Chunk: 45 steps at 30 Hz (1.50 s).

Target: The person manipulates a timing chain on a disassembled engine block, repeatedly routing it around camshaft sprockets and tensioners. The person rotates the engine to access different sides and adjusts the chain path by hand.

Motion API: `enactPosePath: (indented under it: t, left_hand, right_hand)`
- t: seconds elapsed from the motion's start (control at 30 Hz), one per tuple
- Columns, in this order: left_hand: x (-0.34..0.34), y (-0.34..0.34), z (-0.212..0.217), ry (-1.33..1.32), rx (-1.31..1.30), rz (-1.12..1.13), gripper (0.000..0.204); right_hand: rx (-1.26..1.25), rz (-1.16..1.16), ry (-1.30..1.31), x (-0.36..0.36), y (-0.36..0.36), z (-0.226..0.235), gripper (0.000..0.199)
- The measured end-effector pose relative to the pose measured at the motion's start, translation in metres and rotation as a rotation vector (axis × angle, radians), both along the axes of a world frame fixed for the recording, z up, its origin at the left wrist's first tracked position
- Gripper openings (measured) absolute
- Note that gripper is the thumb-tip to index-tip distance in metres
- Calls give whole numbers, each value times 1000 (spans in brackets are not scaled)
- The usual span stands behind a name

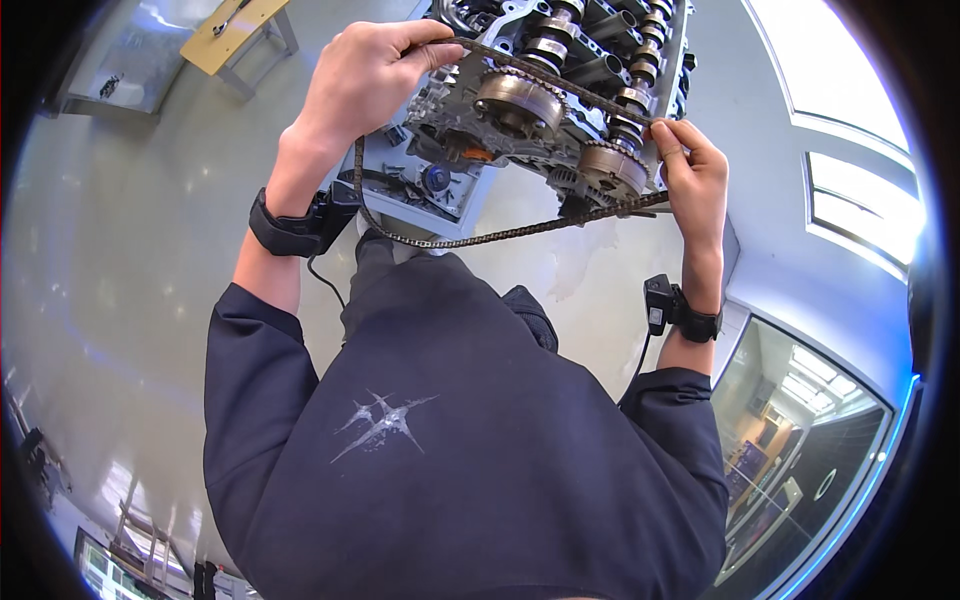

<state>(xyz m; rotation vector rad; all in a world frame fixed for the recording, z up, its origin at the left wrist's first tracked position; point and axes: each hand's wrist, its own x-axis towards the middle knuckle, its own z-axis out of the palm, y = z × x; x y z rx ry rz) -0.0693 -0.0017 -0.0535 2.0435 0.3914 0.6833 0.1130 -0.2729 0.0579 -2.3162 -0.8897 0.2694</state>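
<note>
A long dark timing chain (pixel 500 236) hangs as a loop between my two hands. My left hand (pixel 385 68) pinches its upper run at the far left. At the right, my right hand (pixel 692 168) grips the other end between thumb and fingers. The upper run stretches across the front of an engine (pixel 590 40), just above a larger bronze-coloured camshaft sprocket (pixel 519 104) and a smaller sprocket (pixel 612 172). Whether the chain touches the sprocket teeth is hard to tell. Its lower run sags below the engine, nearer my body.
Below the engine's left side is a grey tray (pixel 455 205) with loose parts. A yellow-topped bench (pixel 232 38) with a tool on it stands at the far left. Black wrist devices (pixel 285 222) with cables are strapped to both my forearms. A glass partition (pixel 800 450) is at the right.
</note>
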Motion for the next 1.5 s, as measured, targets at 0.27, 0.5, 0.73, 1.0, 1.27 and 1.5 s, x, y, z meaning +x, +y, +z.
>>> enactPosePath:
  t: [0.27,0.5,0.73,1.0,1.27,1.5]
  left_hand:
    - [-8,5,15,160,-39,11,30]
    - [-9,9,5,82,-13,38,24]
    - [-16,12,16,177,-59,16,29]
    - [-28,18,27,218,-23,-32,27]
    - [-31,20,18,149,-5,-47,29]
    - [-33,18,23,186,0,-31,31]
  right_hand:
    - [29,27,-15,0,7,-1,20]
    - [101,47,7,2,12,-11,21]
    - [84,82,-35,6,17,-13,22]
    - [58,74,-21,4,18,-12,22]
    - [32,59,17,6,20,-13,21]
    - [38,37,-6,7,20,-15,21]
